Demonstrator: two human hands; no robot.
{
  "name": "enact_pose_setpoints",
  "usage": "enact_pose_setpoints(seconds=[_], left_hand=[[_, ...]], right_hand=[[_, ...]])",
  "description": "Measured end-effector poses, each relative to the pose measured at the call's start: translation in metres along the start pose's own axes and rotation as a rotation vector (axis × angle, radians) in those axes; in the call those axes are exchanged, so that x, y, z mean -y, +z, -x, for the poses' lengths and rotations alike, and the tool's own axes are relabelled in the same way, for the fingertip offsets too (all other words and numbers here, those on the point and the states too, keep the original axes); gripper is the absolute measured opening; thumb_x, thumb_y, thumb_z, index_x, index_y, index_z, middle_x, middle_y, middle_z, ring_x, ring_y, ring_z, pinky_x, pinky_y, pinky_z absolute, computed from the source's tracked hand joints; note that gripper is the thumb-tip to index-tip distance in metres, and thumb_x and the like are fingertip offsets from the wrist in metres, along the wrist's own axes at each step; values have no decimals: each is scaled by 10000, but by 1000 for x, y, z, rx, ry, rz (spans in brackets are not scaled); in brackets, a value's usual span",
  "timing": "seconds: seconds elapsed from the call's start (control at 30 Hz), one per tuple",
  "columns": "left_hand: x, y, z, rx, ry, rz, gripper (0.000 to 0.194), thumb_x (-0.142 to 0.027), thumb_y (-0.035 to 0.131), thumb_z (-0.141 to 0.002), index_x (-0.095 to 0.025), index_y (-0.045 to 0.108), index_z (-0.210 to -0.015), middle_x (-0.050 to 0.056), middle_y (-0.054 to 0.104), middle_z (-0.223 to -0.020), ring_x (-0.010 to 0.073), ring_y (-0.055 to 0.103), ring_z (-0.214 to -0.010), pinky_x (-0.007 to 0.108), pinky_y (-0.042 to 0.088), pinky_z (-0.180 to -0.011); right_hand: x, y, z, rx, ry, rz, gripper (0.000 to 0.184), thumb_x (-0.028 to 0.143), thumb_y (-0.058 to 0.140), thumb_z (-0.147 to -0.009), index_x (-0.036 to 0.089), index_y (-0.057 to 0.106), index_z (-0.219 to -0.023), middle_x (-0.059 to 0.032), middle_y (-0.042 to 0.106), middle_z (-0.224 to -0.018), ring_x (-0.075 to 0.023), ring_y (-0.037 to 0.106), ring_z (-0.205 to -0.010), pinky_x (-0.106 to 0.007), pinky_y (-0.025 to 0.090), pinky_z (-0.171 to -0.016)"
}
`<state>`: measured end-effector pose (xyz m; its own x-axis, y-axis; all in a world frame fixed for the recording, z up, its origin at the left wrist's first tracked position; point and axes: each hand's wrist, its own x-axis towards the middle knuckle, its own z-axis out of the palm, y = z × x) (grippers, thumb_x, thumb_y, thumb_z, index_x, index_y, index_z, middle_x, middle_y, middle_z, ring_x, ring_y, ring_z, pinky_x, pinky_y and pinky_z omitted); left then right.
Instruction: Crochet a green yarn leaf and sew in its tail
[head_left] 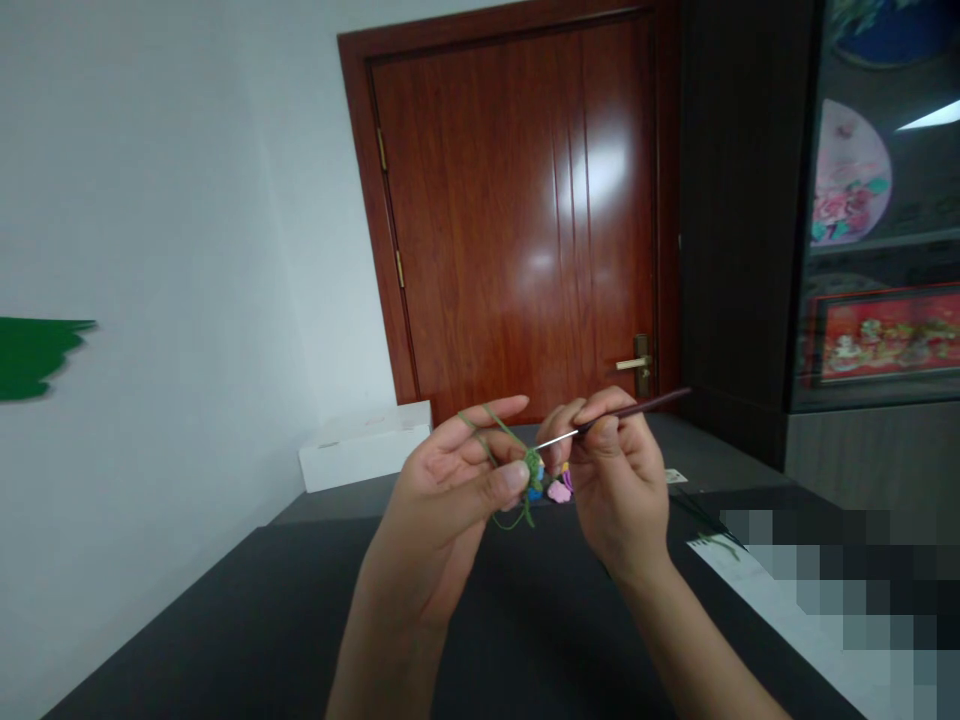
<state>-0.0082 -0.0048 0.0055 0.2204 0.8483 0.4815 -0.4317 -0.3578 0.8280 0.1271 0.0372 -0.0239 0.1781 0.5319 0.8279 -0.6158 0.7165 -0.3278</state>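
Between the thumb and fingers of my left hand (465,480) is a small piece of green crochet (532,468). Green yarn (506,425) loops over the raised index finger, and a loose strand hangs beneath the piece. My right hand (619,460) grips a crochet hook (652,402) by its dark handle. The hook's thin metal shaft points left, its tip at the top edge of the green piece. Whether the tip is inside a stitch is too small to tell. Both hands are raised over the black tabletop (517,620).
Small pink (559,491) and blue (535,492) items lie behind the hands. A white box (367,445) stands at the back left against the wall. White paper (780,620) lies on the right. Beyond the table are a brown door (510,220) and a glass-fronted cabinet (877,270).
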Motion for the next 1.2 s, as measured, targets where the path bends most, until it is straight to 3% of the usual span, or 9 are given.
enact_pose_setpoints(seconds=[0.2, 0.33, 0.43, 0.57, 0.73, 1.0, 1.1, 1.2], left_hand=[[-2, 7, 3, -68, 65, -71, 361, -95, 822, -743, -134, 766, -1097, 31, 684, -765, 131, 614, -699, 235, 500, -661], [-1, 10, 4, -106, 109, -80, 278, -70, 810, -745, -136, 792, -1015, 33, 711, -767, 135, 657, -720, 249, 554, -712], [0, 7, 1, -58, 110, -67, 248, -45, 805, -750, -134, 787, -980, 37, 747, -783, 150, 709, -722, 274, 603, -728], [-1, 3, -2, -30, 104, -75, 387, -30, 800, -767, -129, 717, -1133, 36, 769, -816, 159, 743, -726, 263, 628, -677], [-2, 5, -2, -47, 121, -110, 584, -29, 803, -757, -88, 579, -1294, 40, 767, -779, 189, 754, -731, 292, 634, -683], [2, 16, 0, -224, 238, -163, 582, -67, 801, -769, -86, 585, -1309, 13, 744, -762, 151, 722, -731, 266, 594, -757], [2, 18, 1, -248, 230, -196, 540, -86, 821, -752, -110, 641, -1260, 8, 727, -762, 138, 695, -745, 247, 569, -758], [2, 19, 2, -283, 247, -190, 480, -72, 826, -733, -135, 697, -1191, 9, 719, -766, 115, 661, -738, 209, 538, -716]], right_hand=[[1, -1, -1, 1, 129, -49, 208, 403, 638, -952, 246, 562, -840, 35, 563, -628, -144, 509, -566, -284, 402, -546], [1, -2, -3, 44, 322, -173, 224, 389, 669, -923, 221, 570, -813, 39, 552, -612, -119, 479, -528, -248, 334, -487], [0, -3, -5, 109, 503, -258, 262, 362, 660, -925, 188, 570, -751, 42, 527, -565, -91, 450, -473, -232, 323, -487], [-3, -3, -5, 125, 679, -311, 260, 333, 670, -924, 165, 606, -735, 61, 471, -517, -68, 386, -435, -213, 307, -468], [-4, -3, -5, 133, 686, -357, 252, 326, 686, -921, 159, 625, -743, 62, 467, -553, -65, 363, -475, -202, 315, -484], [-3, 8, -1, 50, 404, -264, 287, 304, 730, -899, 222, 480, -785, 62, 568, -645, -91, 477, -586, -214, 407, -610], [-2, 8, 0, 40, 131, -25, 179, 255, 691, -925, 240, 531, -848, 50, 591, -712, -107, 538, -629, -237, 432, -614], [2, 2, 1, 118, -281, 427, 108, 166, 686, -900, 245, 617, -873, 17, 636, -769, -151, 600, -693, -299, 471, -634]])
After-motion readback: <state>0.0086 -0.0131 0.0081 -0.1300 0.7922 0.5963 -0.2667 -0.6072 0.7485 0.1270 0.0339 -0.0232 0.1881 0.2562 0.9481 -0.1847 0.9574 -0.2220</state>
